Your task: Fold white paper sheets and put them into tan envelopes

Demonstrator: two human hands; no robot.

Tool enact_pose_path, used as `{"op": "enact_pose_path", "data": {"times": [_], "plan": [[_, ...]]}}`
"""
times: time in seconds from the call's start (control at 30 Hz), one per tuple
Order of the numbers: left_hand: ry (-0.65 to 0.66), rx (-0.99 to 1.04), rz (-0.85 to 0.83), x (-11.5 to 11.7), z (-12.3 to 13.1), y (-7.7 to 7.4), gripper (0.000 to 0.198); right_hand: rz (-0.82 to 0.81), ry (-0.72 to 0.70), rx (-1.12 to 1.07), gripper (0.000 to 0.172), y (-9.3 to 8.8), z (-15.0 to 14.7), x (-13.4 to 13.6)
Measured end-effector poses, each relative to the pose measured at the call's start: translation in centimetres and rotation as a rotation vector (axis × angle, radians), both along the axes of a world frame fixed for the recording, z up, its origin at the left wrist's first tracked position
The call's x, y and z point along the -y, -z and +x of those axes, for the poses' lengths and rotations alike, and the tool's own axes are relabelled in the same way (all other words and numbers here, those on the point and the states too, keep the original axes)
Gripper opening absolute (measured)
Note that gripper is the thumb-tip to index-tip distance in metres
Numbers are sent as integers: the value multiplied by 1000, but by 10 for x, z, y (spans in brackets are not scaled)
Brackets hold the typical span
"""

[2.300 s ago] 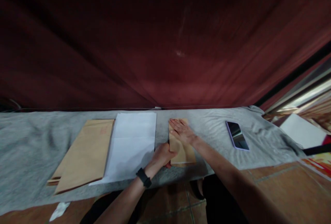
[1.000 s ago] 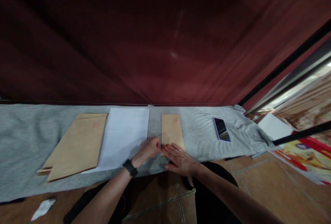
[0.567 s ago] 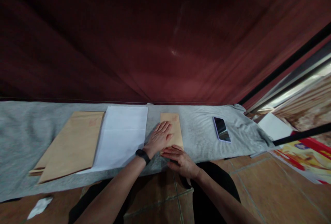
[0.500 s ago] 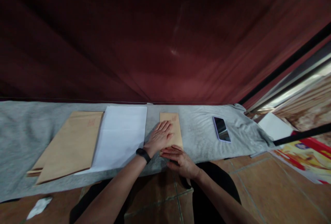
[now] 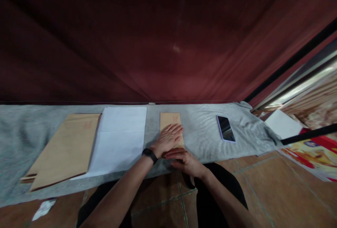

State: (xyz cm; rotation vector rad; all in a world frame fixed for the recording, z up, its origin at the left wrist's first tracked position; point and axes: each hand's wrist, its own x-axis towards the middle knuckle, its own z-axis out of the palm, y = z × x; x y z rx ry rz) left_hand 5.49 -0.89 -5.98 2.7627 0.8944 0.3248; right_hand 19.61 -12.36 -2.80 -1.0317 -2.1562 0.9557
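Observation:
A small brown paper envelope (image 5: 169, 117) with faint red print near its far end lies lengthwise on the grey cloth in front of me. My left hand (image 5: 168, 138) rests flat across its middle, fingers stretched out and pointing right. A black band circles the left wrist. At the envelope's near end, my right hand (image 5: 185, 161) has its fingers laid over the edge, with the thumb lower down on my side. That near end is mostly hidden beneath the right fingers.
Left of my hands lie white paper sheets (image 5: 121, 140) and a stack of large brown envelopes (image 5: 68, 143). A phone (image 5: 225, 129) sits on the grey cloth (image 5: 202, 115) at the right. Beyond hangs a dark red curtain (image 5: 158, 63). A colourful box (image 5: 313, 156) is on the tiled floor.
My left hand has slid right across the envelope and now reaches its right edge. The right fingers are a little more bent at the near end. The view has shifted slightly.

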Motion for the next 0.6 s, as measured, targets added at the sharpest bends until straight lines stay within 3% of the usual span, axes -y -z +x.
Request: {"op": "enact_pose_path", "data": {"times": [0.17, 0.4, 0.6], "plan": [[92, 91, -113, 8, -21, -6, 45, 62, 72, 110, 29, 5, 18, 2], [90, 206, -276, 18, -51, -13, 39, 98, 235, 104, 14, 13, 26, -2], [37, 146, -244, 41, -62, -29, 43, 115, 312, 138, 14, 12, 20, -6]]}}
